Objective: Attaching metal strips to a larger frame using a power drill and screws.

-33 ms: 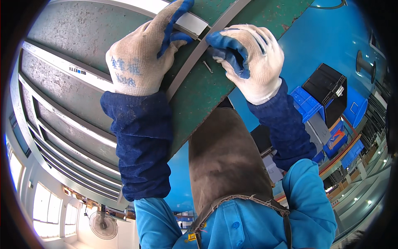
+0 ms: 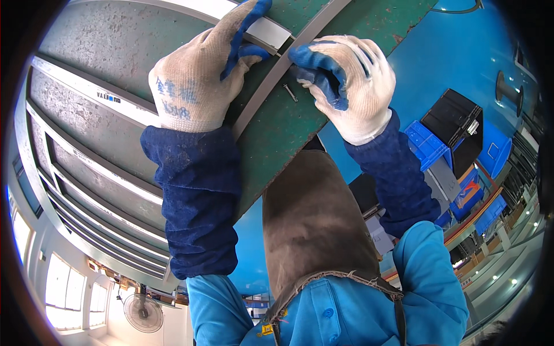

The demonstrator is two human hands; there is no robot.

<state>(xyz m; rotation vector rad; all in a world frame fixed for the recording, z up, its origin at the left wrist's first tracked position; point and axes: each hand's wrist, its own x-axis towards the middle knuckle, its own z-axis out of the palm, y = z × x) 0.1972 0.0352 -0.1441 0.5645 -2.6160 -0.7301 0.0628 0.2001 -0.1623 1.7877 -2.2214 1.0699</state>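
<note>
Gloves: both hands wear white knit gloves with blue-coated fingers, and long dark blue sleeve covers run down over a bright blue jacket.
Left hand: the left hand (image 2: 199, 72) lies flat across the grey metal strip (image 2: 259, 95), palm down on it, wrist towards the worker.
Left fingers: the blue fingertips (image 2: 248, 34) stretch forward, loosely spread, and press on a small white plate (image 2: 271, 32) at the far end of the strip; nothing is clenched, it is a flat hold-down.
Right hand: the right hand (image 2: 346, 81) sits just to the right of the strip, on the green bench top (image 2: 300, 132).
Right fingers: the thumb and forefinger (image 2: 314, 66) curl in close together right at the strip's edge; whether they pinch anything between them I cannot tell, the glove tips hide it.
Screw: a small silver screw (image 2: 290, 92) lies loose on the green surface, just below the right fingertips and just beside the strip, not touching the glove.
Strip: it runs diagonally across the bench, from under the left palm up towards the top edge of the view.
Apron: a dark brown apron (image 2: 311, 225) hangs down the worker's front, between the two forearms.
Surroundings: blue crates (image 2: 427, 144) and a black crate (image 2: 456, 124) stand well off to the right, and grey metal panels (image 2: 98, 127) lie stacked beyond the left arm.
</note>
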